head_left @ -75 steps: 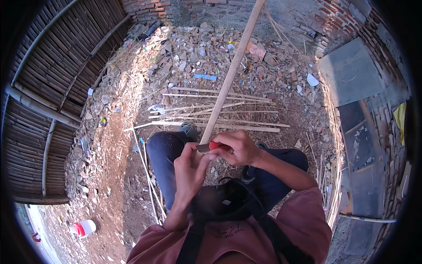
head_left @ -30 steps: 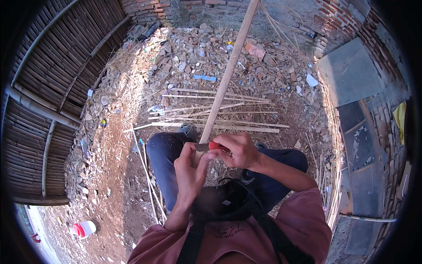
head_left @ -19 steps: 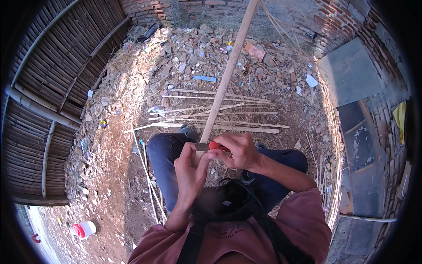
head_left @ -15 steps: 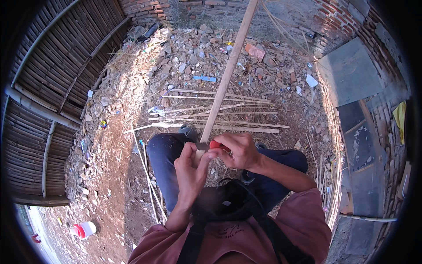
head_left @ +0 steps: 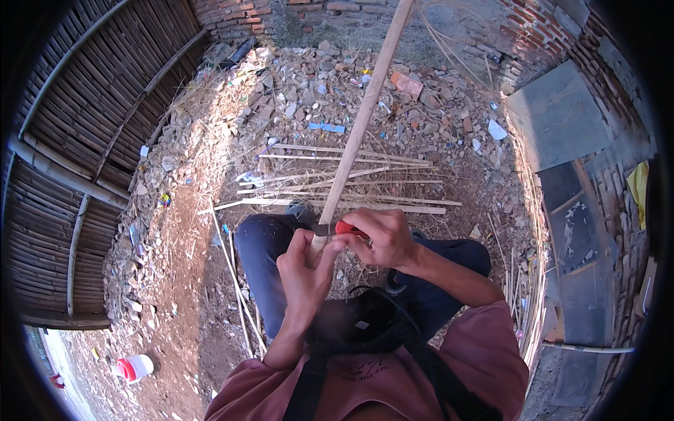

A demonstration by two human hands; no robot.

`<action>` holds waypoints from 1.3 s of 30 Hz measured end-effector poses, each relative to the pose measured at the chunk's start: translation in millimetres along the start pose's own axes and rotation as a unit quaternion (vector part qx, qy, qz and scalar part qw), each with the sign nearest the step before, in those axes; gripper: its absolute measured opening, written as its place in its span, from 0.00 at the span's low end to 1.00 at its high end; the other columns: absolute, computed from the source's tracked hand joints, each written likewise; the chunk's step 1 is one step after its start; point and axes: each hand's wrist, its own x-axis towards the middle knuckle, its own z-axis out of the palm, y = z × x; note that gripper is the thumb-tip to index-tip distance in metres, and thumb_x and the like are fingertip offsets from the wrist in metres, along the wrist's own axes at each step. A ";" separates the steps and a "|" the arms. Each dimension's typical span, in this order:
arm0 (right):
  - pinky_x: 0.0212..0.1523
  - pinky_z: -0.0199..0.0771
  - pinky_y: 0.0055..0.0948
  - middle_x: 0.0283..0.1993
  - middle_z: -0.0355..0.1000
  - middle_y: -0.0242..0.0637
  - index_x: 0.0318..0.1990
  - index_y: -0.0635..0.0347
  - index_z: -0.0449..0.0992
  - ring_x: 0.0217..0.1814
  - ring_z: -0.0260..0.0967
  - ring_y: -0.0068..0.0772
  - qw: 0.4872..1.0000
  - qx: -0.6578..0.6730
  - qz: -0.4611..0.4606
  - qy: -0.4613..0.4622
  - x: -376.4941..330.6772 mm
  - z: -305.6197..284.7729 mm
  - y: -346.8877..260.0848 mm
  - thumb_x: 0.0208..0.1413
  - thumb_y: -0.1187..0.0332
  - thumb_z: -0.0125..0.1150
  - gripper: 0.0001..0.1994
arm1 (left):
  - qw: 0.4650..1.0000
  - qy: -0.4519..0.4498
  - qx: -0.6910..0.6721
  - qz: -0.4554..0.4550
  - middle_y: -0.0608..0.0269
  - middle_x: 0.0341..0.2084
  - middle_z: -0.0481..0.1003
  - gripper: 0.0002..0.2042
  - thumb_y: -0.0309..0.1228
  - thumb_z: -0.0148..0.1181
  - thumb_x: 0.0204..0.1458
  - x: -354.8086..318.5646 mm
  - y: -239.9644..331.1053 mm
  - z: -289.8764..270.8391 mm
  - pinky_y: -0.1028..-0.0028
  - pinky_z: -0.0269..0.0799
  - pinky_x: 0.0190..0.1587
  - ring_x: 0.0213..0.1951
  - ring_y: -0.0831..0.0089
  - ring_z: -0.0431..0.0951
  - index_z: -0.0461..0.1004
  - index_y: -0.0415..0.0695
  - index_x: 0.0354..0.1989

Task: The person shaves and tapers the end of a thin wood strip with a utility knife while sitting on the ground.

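A long wooden strip (head_left: 361,126) runs from between my knees away toward the brick wall at the back. Its near end is gripped in my left hand (head_left: 306,261), with fingers and thumb closed round it. My right hand (head_left: 382,237) is wrapped round the red handle of a knife (head_left: 344,228). The knife's short dark blade lies across the strip, right by my left fingertips. My right thumb rests close to my left thumb at the strip. Part of the handle is hidden inside my right palm.
Several thin split strips (head_left: 351,205) lie crosswise on the ground beyond my knees. More strips (head_left: 235,288) lie left of my leg. Rubble (head_left: 316,91) covers the ground toward the brick wall. A bamboo wall (head_left: 84,126) stands left; a red-and-white container (head_left: 135,367) sits lower left.
The knife blade and my right hand have shifted very slightly along the strip. My left hand keeps its hold, moved only a little.
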 end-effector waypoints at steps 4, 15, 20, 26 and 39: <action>0.25 0.79 0.32 0.31 0.81 0.33 0.41 0.57 0.80 0.28 0.81 0.34 1.000 -0.001 -0.008 0.003 0.8 0.2 0.9 0.60 0.64 0.70 0.08 | 0.999 0.005 0.031 0.011 0.72 0.14 0.69 0.17 0.35 0.75 0.58 -1.4 1.1 -3.0 0.80 0.57 0.22 0.20 0.89 0.63 0.71 0.39 0.31; 0.27 0.75 0.30 0.30 0.79 0.38 0.40 0.64 0.80 0.26 0.77 0.31 0.996 0.032 0.074 0.027 12.5 -23.6 23.6 0.62 0.66 0.71 0.10 | 0.997 -0.017 0.068 -0.014 0.68 0.14 0.72 0.16 0.35 0.72 0.61 -12.7 1.1 -9.9 0.78 0.62 0.22 0.19 0.87 0.68 0.72 0.38 0.34; 0.27 0.77 0.31 0.30 0.80 0.37 0.39 0.62 0.80 0.27 0.80 0.34 0.998 0.045 0.037 0.002 8.0 -18.9 16.7 0.60 0.63 0.72 0.11 | 0.999 -0.027 0.037 -0.004 0.70 0.15 0.71 0.13 0.33 0.70 0.62 -10.5 5.0 -9.7 0.78 0.60 0.22 0.19 0.87 0.67 0.73 0.38 0.36; 0.26 0.76 0.34 0.29 0.78 0.38 0.37 0.63 0.80 0.25 0.78 0.37 0.998 0.058 0.015 -0.023 6.5 -13.8 17.9 0.59 0.62 0.73 0.13 | 0.999 -0.028 0.021 0.005 0.71 0.15 0.71 0.11 0.32 0.68 0.63 -9.1 -1.4 -4.8 0.78 0.58 0.23 0.19 0.86 0.65 0.74 0.38 0.39; 0.23 0.75 0.32 0.28 0.79 0.34 0.37 0.59 0.80 0.24 0.78 0.32 1.000 -0.007 -0.024 -0.005 5.8 -9.5 13.5 0.60 0.59 0.72 0.13 | 0.998 0.002 0.049 0.047 0.65 0.15 0.70 0.09 0.30 0.67 0.63 -6.5 1.2 -3.3 0.75 0.62 0.22 0.18 0.82 0.66 0.75 0.38 0.39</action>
